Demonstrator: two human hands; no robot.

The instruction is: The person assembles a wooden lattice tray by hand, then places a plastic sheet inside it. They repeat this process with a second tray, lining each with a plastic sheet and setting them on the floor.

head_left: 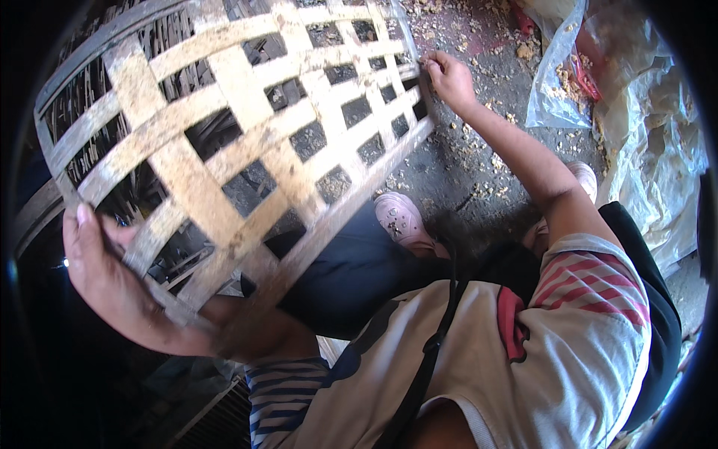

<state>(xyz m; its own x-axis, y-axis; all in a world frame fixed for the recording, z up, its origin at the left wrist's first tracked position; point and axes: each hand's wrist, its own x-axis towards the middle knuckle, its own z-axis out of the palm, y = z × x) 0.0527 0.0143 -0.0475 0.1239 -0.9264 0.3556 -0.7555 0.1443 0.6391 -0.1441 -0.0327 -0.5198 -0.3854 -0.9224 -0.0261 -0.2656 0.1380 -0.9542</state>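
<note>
A woven lattice panel of flat, pale bamboo-like strips (179, 168) fills the upper left, with square gaps between the strips and a thin frame around it. It is held up at a tilt above my lap. My left hand (112, 277) grips its lower left corner, thumb on the near face and the fingers partly hidden behind the strips. At the panel's right end, my right hand (450, 78) is closed with its fingertips at the frame edge; the pinch looks to be on that edge.
Crumbly tan bits (479, 172) litter the dark floor ahead. Clear plastic sheeting (651, 142) lies heaped on the right, with a red scrap (585, 78) near it. Thin sticks (90, 135) show behind the panel. My pink clog (404, 221) is below its right end.
</note>
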